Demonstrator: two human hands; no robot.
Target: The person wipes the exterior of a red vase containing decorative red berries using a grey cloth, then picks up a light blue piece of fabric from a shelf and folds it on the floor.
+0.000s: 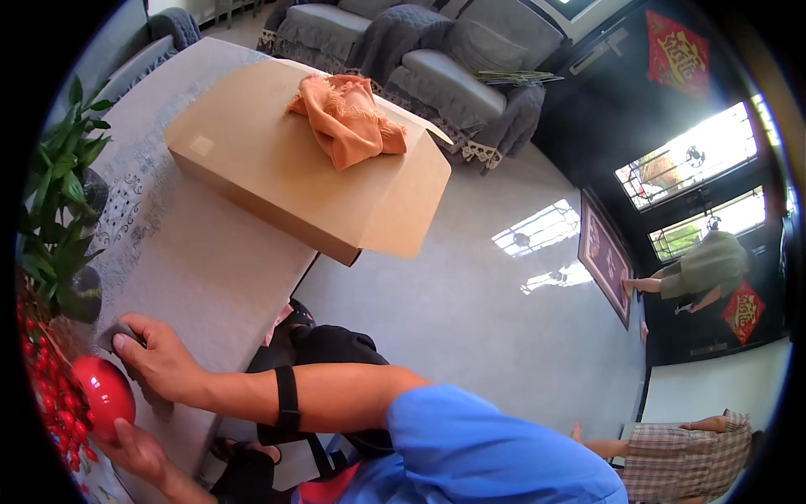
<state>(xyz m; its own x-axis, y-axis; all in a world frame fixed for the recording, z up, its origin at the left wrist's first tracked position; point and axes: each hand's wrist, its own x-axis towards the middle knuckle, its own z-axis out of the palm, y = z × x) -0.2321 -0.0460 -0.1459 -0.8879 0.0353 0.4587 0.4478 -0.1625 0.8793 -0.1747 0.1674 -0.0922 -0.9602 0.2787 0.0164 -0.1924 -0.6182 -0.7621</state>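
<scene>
My right hand (162,360) presses a dark grey cloth (151,398) against the table (208,277), near its left end. A black strap (288,398) circles my right forearm. Just below, my left hand (140,448) grips a glossy red round vase (108,394), the thumb on its side and the other fingers partly hidden. Sprigs of red berries (60,409) spread beside the vase at the picture's rim. Next to the cloth stand leafy green plants (63,189) in dark round pots (85,293).
A cardboard box (264,157) lies on the table, its flap beyond the edge, with an orange fringed cloth (349,120) on top. Grey sofas (441,75) stand behind. Two people (708,271) are near the door and wall; a framed picture (604,252) leans by one.
</scene>
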